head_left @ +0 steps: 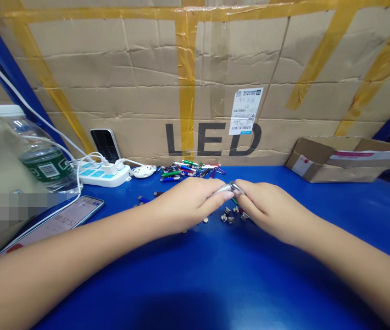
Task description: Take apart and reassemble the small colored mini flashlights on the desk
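Above the blue table, my left hand (193,197) is closed, its thumb and forefinger pinching a small silver metal tube (223,188). My right hand (272,208) is closed at the tube's other end, where a shiny metal end piece (236,187) shows between the two hands; its fingertips are mostly hidden. Just beyond and below the hands lie several small round metal parts (229,219). Behind my left hand is a heap of slim coloured metal tubes (184,170) in blue, green, red and purple, partly covered by the hand.
At the left are a phone (57,220) showing a timer, a water bottle (48,160), and a white power strip (107,176) with cables. A second phone (105,145) leans on the large cardboard box (140,82) at the back. A small open carton (346,165) stands right.
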`<state>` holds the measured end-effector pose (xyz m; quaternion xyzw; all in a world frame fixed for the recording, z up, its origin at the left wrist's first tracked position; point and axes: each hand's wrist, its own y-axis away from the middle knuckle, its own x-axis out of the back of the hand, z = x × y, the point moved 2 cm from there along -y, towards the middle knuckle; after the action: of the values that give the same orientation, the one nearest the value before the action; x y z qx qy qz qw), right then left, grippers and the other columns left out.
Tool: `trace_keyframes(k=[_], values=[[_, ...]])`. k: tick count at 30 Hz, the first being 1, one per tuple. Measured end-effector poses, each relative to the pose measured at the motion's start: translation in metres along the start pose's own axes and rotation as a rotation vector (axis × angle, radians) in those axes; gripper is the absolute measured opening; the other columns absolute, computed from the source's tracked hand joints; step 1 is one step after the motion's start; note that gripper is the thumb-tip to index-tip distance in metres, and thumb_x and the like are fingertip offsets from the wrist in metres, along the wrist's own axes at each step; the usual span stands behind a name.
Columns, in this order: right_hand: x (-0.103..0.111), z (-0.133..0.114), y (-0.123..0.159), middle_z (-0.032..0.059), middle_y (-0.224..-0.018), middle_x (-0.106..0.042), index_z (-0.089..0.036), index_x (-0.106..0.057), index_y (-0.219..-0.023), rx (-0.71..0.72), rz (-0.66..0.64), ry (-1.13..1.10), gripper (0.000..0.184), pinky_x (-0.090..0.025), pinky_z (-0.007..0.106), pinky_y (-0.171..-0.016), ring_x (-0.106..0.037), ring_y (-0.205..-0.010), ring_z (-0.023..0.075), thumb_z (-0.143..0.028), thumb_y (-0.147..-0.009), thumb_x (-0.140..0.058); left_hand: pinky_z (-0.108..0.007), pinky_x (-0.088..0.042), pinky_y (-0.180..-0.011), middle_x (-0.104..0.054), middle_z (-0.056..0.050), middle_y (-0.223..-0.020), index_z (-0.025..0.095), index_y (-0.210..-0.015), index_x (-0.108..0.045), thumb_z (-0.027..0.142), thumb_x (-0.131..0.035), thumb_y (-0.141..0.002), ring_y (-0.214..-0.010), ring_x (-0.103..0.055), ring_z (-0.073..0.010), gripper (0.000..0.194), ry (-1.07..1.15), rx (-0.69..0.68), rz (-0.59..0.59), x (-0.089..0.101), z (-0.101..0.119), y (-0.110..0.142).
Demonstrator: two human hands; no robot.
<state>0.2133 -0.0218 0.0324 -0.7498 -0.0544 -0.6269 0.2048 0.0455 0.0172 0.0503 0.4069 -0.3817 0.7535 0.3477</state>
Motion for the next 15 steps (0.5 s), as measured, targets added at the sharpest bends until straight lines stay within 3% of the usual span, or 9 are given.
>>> trace_keyframes(k=[15], values=[[0.0067, -0.001, 0.0055, -0.0012, -0.062, -0.051, -0.022, -0.039, -0.076, 0.136, 0.07, -0.175, 0.03, -0.034, 0.026, -0.051, -0.044, -0.052, 0.0134, -0.04, -0.096, -0.026, -0.021, -0.032, -0.059, -0.052, 0.002, -0.067, 0.015, -0.072, -0.051, 0.035, -0.034, -0.096, -0.062, -0.047, -0.01, 0.035, -0.042, -0.025, 0.087, 0.0098, 0.0008, 0.0007]])
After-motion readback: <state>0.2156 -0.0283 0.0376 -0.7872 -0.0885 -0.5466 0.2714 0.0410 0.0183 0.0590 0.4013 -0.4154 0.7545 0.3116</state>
